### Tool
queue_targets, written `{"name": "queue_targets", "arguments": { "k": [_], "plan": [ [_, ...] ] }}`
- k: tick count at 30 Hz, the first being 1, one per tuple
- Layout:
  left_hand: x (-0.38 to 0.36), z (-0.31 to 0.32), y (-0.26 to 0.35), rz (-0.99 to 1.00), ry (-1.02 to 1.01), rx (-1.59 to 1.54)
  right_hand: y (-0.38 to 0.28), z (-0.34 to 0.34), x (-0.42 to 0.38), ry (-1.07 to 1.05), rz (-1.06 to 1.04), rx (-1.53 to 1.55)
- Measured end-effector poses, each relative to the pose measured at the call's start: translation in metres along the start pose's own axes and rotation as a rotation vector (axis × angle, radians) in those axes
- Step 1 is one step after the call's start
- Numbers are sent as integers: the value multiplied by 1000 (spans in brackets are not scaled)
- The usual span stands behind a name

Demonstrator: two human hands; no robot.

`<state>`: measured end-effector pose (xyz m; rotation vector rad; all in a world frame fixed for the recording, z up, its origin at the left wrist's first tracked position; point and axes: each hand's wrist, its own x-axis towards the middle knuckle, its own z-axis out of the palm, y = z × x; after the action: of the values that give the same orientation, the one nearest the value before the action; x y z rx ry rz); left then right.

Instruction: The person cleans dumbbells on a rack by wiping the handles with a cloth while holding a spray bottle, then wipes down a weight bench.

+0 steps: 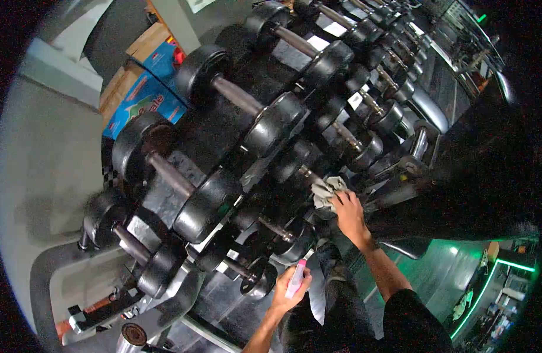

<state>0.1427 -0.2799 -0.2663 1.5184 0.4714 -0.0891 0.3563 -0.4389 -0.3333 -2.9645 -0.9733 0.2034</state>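
Observation:
My right hand [351, 217] is closed on a crumpled pale cloth [328, 191], pressed against a black dumbbell on the lower tier. That dumbbell's metal handle [310, 175] shows just left of the cloth; its near end is mostly covered. Lower down, my left hand [290, 293] grips a small clear bottle with a pink top [296, 279], held upright and slightly tilted. Just beyond the bottle sits another lower-tier dumbbell [275, 228], apart from the hand. Larger round-headed dumbbells [235, 97] line the upper tier.
The rack's grey end frame [191, 289] stands at lower left. Blue-printed cardboard boxes [150, 100] are stacked behind the rack beside a pale wall [53, 147]. Dark floor [424, 288] with green light lies at right. Several more dumbbells continue toward the upper right.

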Motion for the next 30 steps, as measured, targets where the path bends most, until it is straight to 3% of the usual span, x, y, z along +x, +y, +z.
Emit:
{"name": "queue_targets", "arguments": {
  "k": [2,7,9,10,13,16,21,23,27,30],
  "plan": [
    [0,-1,-3,-6,0,5,12,5,-22,218,33,308],
    [4,7,-2,-40,29,-19,24,27,7,380,138,439],
    [4,10,4,-15,42,5,33,49,37,464,343,511],
    [2,12,2,-14,46,8,37,52,49,379,411,536],
    [-4,21,-1,-23,34,-55,45,69,78,386,525,477],
    [-15,32,3,-117,57,-123,65,82,109,79,713,565],
    [-39,53,10,-40,145,-174,55,79,98,123,664,573],
    [-48,63,16,-40,183,-275,41,61,68,363,485,503],
    [-69,83,0,-59,259,-285,35,50,18,312,356,621],
    [-85,93,-9,-65,288,-336,24,66,-27,560,199,606]
  ]
}}
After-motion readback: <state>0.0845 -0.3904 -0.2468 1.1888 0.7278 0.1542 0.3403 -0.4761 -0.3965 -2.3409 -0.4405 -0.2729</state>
